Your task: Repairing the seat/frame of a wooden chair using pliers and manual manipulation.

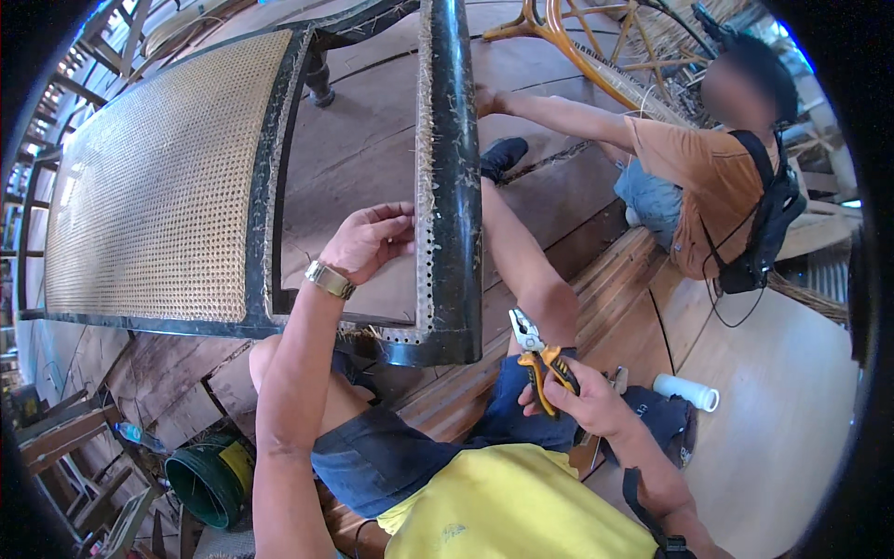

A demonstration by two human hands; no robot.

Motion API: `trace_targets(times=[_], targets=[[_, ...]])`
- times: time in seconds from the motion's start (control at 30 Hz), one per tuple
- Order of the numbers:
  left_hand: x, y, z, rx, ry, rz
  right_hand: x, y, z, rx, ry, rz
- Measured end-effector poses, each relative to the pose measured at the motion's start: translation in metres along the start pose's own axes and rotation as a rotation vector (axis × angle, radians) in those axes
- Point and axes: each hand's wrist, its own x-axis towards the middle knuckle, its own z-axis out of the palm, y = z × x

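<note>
A black wooden furniture frame [454, 205] lies across in front of me, with a row of small holes and frayed cane ends along its inner edge. My left hand [371, 244], a metal watch on its wrist, reaches through the open section to that edge. Its fingers are pinched together by the holes; whatever they hold is hidden. In my right hand [596, 402] are pliers [529, 337] with yellow and black handles, jaws pointing up and slightly apart, clear of the frame. Woven cane webbing [168, 186] fills the frame's left section.
A co-worker in an orange shirt [722, 177] sits at the right, one arm stretched to the frame's far side. Behind stands a bent rattan piece [568, 51]. A white tube [687, 392] lies on the right; a dark green bucket [207, 484] stands at lower left.
</note>
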Motion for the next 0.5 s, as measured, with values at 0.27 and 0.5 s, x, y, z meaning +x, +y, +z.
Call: trace_targets(times=[0.27, 0.5], targets=[[0.021, -0.001, -0.011, -0.161, -0.057, 0.07, 0.011, -0.005, 0.017, -0.056, 0.054, 0.036], [0.03, -0.012, -0.01, -0.231, -0.092, 0.054, 0.045, -0.033, 0.034, 0.118, -0.084, -0.027]])
